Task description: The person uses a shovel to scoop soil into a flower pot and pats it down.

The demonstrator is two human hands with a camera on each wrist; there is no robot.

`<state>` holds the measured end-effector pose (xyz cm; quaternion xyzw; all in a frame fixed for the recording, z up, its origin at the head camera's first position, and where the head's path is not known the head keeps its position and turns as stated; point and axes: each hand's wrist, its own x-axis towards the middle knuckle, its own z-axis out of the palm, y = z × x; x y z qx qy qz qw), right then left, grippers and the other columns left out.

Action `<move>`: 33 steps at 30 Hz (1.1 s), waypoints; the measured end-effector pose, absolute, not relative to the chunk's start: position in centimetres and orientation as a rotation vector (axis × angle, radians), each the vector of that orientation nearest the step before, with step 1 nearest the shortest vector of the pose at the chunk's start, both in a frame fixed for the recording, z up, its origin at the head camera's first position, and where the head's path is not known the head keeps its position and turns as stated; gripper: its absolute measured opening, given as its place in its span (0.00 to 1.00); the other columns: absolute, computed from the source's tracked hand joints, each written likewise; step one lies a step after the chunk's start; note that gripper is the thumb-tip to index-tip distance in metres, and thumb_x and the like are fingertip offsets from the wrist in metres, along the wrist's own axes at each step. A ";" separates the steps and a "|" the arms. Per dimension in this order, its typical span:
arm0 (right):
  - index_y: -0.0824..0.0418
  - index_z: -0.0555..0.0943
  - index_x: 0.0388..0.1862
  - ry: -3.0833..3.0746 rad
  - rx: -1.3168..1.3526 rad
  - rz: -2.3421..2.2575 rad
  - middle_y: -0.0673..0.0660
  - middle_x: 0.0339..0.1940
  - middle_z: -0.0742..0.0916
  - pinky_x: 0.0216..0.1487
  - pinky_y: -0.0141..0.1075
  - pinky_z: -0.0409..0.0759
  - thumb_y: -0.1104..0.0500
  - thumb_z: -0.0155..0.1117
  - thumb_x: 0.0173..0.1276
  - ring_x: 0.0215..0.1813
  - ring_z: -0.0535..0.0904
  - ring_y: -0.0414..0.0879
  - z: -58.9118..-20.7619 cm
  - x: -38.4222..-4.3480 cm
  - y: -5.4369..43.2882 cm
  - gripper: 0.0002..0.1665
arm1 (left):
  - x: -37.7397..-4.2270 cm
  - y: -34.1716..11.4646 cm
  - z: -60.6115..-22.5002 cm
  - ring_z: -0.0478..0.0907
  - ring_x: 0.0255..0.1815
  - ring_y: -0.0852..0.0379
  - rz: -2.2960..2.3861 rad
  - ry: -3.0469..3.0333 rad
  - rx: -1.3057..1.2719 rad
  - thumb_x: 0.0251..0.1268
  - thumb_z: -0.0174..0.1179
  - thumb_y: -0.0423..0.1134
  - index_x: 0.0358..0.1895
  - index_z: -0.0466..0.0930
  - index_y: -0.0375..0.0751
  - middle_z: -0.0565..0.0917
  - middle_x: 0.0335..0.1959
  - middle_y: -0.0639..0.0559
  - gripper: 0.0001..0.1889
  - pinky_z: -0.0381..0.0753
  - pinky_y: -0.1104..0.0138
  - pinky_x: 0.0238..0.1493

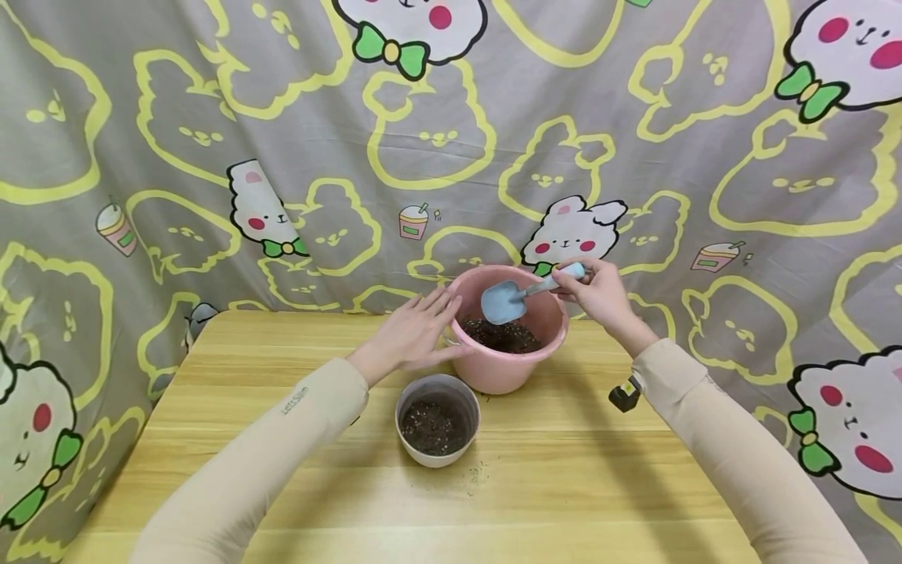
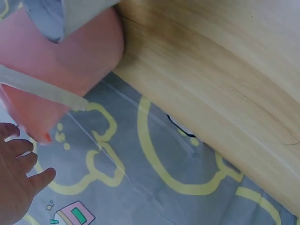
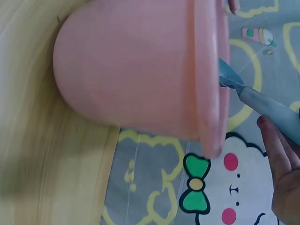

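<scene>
A pink bucket (image 1: pixel 493 372) with dark soil (image 1: pixel 502 337) inside stands near the back edge of the table. My right hand (image 1: pixel 599 294) grips the handle of a small blue trowel (image 1: pixel 503 303), whose blade hangs over the bucket's opening. In the right wrist view the trowel handle (image 3: pixel 269 110) lies in the fingers and the blade dips behind the bucket rim (image 3: pixel 208 79). With fingers extended, my left hand (image 1: pixel 416 333) rests at the bucket's left rim. Just in front of the bucket sits a smaller pale pot (image 1: pixel 433 460), partly filled with soil (image 1: pixel 433 427).
A wooden table (image 1: pixel 564 486) carries both containers, with soil crumbs (image 1: pixel 478 474) scattered beside the small pot. Behind the table hangs a grey patterned curtain (image 1: pixel 317 117), close to the bucket. A pale bucket handle (image 2: pixel 42 89) shows in the left wrist view.
</scene>
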<state>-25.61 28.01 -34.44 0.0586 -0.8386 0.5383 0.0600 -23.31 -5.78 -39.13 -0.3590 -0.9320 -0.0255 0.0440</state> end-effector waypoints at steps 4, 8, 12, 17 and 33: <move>0.71 0.83 0.56 -2.635 0.203 1.439 0.59 0.40 0.90 0.45 0.37 0.92 0.54 0.68 0.77 0.41 0.94 0.45 -34.9 -26.6 28.1 0.21 | -24.1 -5.5 -39.4 0.50 0.90 0.43 -0.055 -2.876 -1.088 0.76 0.43 0.75 0.86 0.52 0.39 0.53 0.88 0.41 0.51 0.61 0.45 0.86; 0.66 0.85 0.53 -2.731 0.240 1.216 0.67 0.42 0.91 0.41 0.34 0.92 0.53 0.68 0.77 0.43 0.94 0.56 -35.1 -27.4 28.0 0.17 | -24.6 -5.6 -39.6 0.50 0.90 0.43 -0.059 -2.905 -1.067 0.75 0.43 0.76 0.86 0.50 0.40 0.52 0.88 0.42 0.52 0.60 0.45 0.86; 0.63 0.84 0.53 -2.803 0.259 1.029 0.66 0.40 0.92 0.31 0.27 0.83 0.51 0.67 0.77 0.38 0.91 0.55 -35.1 -27.8 27.8 0.17 | -24.9 -5.6 -39.8 0.49 0.90 0.44 -0.070 -2.907 -1.059 0.75 0.43 0.76 0.87 0.50 0.41 0.51 0.88 0.42 0.52 0.60 0.45 0.86; 0.62 0.85 0.49 -2.832 0.329 0.817 0.61 0.34 0.89 0.31 0.33 0.76 0.51 0.68 0.77 0.31 0.80 0.45 -35.9 -28.5 27.7 0.15 | -24.9 -5.5 -39.8 0.49 0.90 0.45 -0.076 -2.908 -1.059 0.75 0.42 0.76 0.86 0.50 0.41 0.51 0.88 0.43 0.51 0.60 0.46 0.86; 0.65 0.87 0.47 -2.909 0.504 0.661 0.59 0.29 0.88 0.29 0.34 0.75 0.53 0.71 0.74 0.27 0.78 0.46 -36.7 -29.2 26.5 0.15 | -24.9 -5.4 -39.8 0.50 0.90 0.44 -0.078 -2.887 -1.068 0.74 0.43 0.76 0.86 0.53 0.39 0.53 0.88 0.42 0.52 0.65 0.44 0.84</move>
